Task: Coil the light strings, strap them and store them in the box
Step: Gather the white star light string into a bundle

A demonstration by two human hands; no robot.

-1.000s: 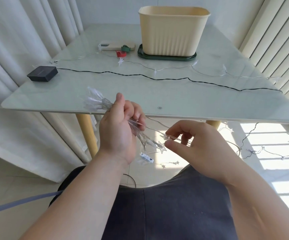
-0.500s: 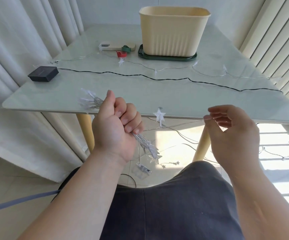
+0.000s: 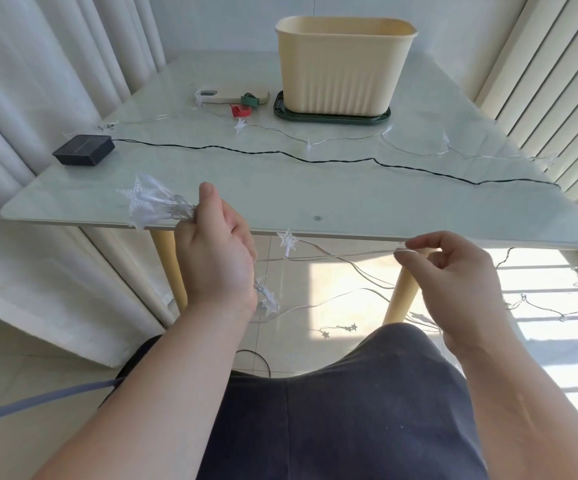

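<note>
Left hand (image 3: 216, 258) gripping star lights (image 3: 156, 202), right hand (image 3: 453, 282) pinching their wire (image 3: 332, 256) at table (image 3: 349, 209) near edge; black cord (image 3: 280, 154), box (image 3: 343, 67) beyond.

I read the bench (image 3: 280, 188) top as glossy, pale marbled glass on smooth wooden legs (image 3: 402, 292). Far box (image 3: 343, 71): matt cream ribbed plastic, on a shinier green plastic tray (image 3: 332, 118). Left battery case (image 3: 83, 150): matt black plastic. Star lamps (image 3: 142, 202): translucent plastic on thin silvery wire (image 3: 343, 254).

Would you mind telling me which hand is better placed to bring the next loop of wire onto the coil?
Probably the right. The right hand pinches the free wire; the left hand is full, gripping the coiled stars.
</note>
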